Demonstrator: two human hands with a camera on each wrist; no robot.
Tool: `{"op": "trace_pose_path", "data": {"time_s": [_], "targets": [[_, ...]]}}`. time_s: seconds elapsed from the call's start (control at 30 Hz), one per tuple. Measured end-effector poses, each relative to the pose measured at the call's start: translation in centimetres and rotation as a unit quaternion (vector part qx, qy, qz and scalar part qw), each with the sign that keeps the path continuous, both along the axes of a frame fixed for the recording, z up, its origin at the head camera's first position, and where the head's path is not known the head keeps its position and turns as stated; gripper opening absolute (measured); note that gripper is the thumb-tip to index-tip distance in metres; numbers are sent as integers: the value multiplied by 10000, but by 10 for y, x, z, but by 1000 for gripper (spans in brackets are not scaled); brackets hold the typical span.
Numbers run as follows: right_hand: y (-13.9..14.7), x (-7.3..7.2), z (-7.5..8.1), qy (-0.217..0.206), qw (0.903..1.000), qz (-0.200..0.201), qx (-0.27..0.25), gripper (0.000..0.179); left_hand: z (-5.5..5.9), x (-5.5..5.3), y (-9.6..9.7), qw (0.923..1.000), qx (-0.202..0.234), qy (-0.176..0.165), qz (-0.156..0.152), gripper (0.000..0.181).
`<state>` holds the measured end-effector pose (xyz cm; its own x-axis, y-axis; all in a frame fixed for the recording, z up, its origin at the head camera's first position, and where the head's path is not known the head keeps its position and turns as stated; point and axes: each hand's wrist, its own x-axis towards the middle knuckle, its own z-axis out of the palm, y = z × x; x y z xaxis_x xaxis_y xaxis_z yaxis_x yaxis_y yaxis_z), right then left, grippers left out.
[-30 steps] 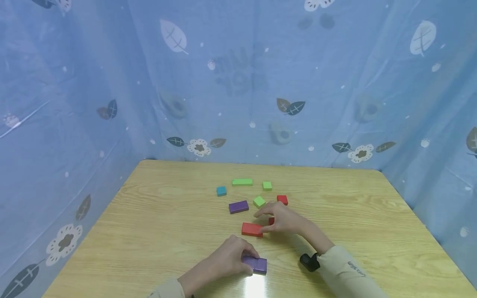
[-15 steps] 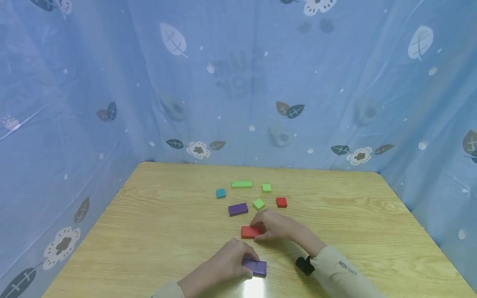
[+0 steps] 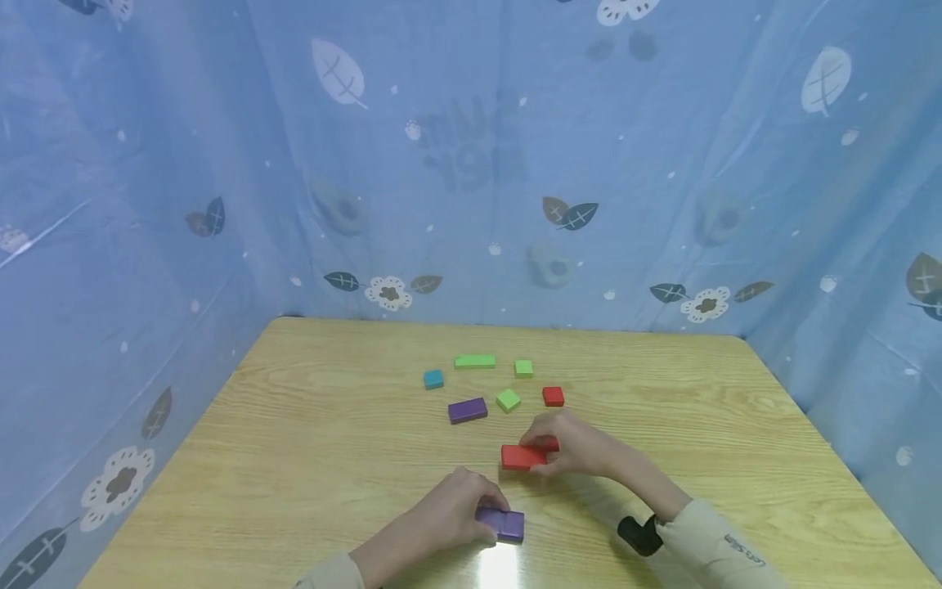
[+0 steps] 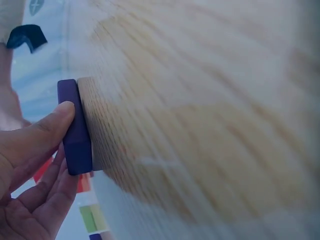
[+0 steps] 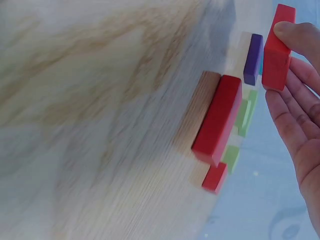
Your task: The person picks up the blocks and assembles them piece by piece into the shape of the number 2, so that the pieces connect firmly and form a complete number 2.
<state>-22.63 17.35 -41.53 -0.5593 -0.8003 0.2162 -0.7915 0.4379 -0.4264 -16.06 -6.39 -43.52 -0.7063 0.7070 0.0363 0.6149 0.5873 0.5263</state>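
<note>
My left hand pinches a purple block low over the table near the front. In the left wrist view the thumb presses one long face of that purple block, with fingers behind it. My right hand holds a red block between thumb and fingers. The right wrist view shows this held red block raised off the table. Just behind it, partly covered by the right hand, a second long red block lies on the table.
Farther back lie a purple block, a small blue block, a long green block, two small green blocks and a small red block. A blue patterned curtain encloses the wooden table.
My right hand reached left to the red block, took hold of it and has carried it a little to the right. The left hand keeps its grip on the purple block, nearly still.
</note>
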Motion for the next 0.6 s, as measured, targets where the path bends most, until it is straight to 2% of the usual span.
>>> {"op": "trace_pose_path", "data": {"time_s": [0.2,0.47,0.6], "targets": [[18,18,5,-252,9997,-46,-61,23,1,0,1,10000,60,58,-19,32],[36,48,5,-104,9999,-9,-79,23,2,1,0,10000,38,60,12,32],[41,63,1,-360,9993,-78,-15,22,1,2,0,10000,55,50,29,32]]}}
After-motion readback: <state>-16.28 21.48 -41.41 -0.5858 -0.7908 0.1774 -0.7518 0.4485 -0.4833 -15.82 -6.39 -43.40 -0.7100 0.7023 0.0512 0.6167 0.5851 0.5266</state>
